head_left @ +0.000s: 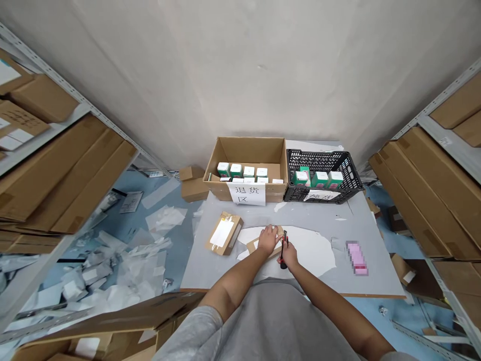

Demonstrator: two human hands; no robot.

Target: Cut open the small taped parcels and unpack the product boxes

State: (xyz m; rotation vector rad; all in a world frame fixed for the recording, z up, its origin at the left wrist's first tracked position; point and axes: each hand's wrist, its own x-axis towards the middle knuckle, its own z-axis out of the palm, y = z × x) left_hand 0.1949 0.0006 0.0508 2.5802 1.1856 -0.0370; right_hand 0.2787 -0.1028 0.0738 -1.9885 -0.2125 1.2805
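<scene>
Shirt: a plain grey T-shirt (pixel 278 321) of soft, matte cloth, lightly creased across the front, seen from above at the bottom of the view.
Sleeves: short; the left sleeve (pixel 195 321) ends above the elbow in a rounded edge, while the right sleeve (pixel 394 358) shows only as a grey sliver at the bottom edge.
Arms: both forearms (pixel 240 273) bare from sleeve to wrist.
Hands: the left hand (pixel 268 238) and the right hand (pixel 289 256) are bare; finer marks on them are too small to tell.

Matt brown cardboard parcel (pixel 263 244); black plastic mesh crate (pixel 351 173); smooth grey table (pixel 376 281); white paper sheet (pixel 315 250).
</scene>
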